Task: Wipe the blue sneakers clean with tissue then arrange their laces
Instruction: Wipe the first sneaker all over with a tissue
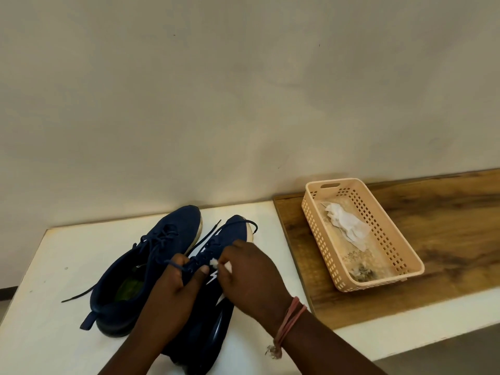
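Pale, bare wall fills the upper half of my view, and below it a white surface (62, 266) carries both blue sneakers, with a wooden board (446, 239) just beside it on my right. My left hand (173, 288) has its fingers (177, 262) curled over the tongue area of the right sneaker (208, 315), pinching a dark lace (186, 267) between thumb and fingertips. My right hand (251, 274) is curled too, gripping a small wad of white tissue (220, 265) that peeps out between the fingers and touches the side of that same sneaker near its white stripe. A pink band (290, 320) circles my right wrist. The left sneaker (140, 269) sits just beside the first, touching it, toe toward the wall, its opening showing a green insole and one lace end trailing across the surface toward my left. On the board stands a peach plastic basket (405, 255) with slotted walls, well apart from my hands; inside it lies a crumpled white tissue sheet (346, 224), and some dark grime sits at its near end.
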